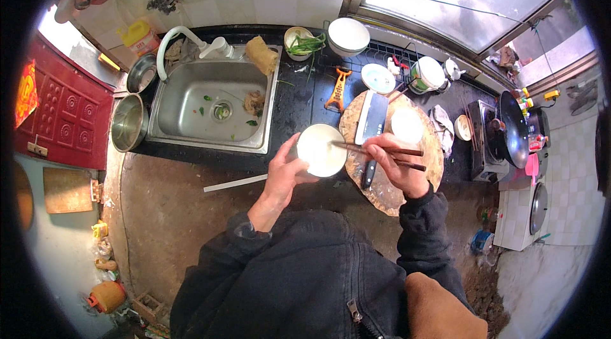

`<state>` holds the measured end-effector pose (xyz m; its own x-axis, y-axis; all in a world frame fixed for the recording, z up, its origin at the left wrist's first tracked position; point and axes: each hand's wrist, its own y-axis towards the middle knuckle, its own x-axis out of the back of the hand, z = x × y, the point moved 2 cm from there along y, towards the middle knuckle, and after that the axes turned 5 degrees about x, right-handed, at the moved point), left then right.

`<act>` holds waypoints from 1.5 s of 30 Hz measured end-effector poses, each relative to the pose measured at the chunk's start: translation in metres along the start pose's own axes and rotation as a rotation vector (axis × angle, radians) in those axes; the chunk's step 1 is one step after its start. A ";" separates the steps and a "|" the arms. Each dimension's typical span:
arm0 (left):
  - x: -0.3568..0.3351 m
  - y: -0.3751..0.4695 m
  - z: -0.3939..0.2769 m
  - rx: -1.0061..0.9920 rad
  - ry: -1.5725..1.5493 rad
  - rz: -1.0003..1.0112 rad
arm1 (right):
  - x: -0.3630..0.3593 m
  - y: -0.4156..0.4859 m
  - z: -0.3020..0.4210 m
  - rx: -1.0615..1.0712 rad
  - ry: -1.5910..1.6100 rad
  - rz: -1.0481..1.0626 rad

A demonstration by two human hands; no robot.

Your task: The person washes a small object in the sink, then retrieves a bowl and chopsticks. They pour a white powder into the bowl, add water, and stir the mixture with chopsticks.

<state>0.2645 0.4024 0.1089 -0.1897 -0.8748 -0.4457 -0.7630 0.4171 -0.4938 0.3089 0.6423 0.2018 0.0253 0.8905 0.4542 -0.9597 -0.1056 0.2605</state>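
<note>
My left hand (285, 169) grips the side of a pale round bowl (321, 160), held in front of the counter edge. A pair of dark chopsticks (398, 150) is in my right hand (394, 165), their tips inside the bowl. What the bowl holds looks whitish and is too bright to make out. Beneath my right hand lies a round wooden chopping board (425, 167) bearing a cleaver (373, 117) with a black handle and a white bowl (406, 125). An orange peeler (339, 89) rests left of the board.
A steel sink (215, 141) with vegetable scraps is on the left, beside metal basins (129, 123). Behind stand a bowl of green onions (300, 44) and stacked white bowls (349, 36). On the right, a wok (513, 129) sits over a stove (483, 141), near a crumpled cloth (443, 130).
</note>
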 end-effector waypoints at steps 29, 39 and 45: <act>-0.001 -0.006 0.006 0.023 -0.037 0.014 | -0.014 -0.011 0.007 -0.072 0.135 0.122; -0.006 -0.006 -0.003 -0.022 -0.073 0.004 | -0.004 -0.009 -0.005 -0.159 0.246 -0.034; -0.001 -0.001 0.004 0.004 -0.076 0.003 | -0.009 -0.007 -0.009 -0.046 0.202 0.004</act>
<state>0.2684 0.4043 0.1069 -0.1450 -0.8524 -0.5024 -0.7597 0.4212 -0.4954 0.3133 0.6386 0.1880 -0.0309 0.9612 0.2741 -0.9716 -0.0933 0.2177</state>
